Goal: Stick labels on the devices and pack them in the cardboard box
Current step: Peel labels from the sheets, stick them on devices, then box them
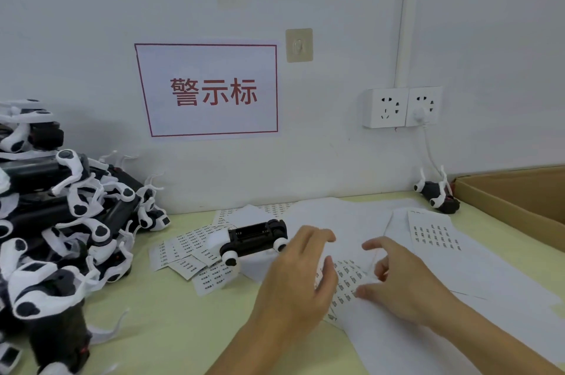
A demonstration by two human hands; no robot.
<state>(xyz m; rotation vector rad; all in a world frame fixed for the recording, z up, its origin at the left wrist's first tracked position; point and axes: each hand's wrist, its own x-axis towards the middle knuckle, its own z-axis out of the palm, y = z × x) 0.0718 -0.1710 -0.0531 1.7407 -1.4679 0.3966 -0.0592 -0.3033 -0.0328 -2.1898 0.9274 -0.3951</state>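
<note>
One black-and-white device [253,239] lies on its back on the table, just left of my left hand [298,280]. That hand hovers with loosely spread fingers and holds nothing. My right hand [400,280] is over a label sheet [347,283] lying between the hands; its thumb and fingers are bent near the sheet's edge, and whether it pinches a label is unclear. A big pile of the same devices [64,222] fills the left side. The cardboard box [516,200] stands open at the right.
Another device [437,194] lies by the wall next to the box. Cut label strips [189,249] and white backing sheets [434,234] cover the middle of the table. Wall sockets [402,107] with a plugged cable, and a red-framed sign [211,90].
</note>
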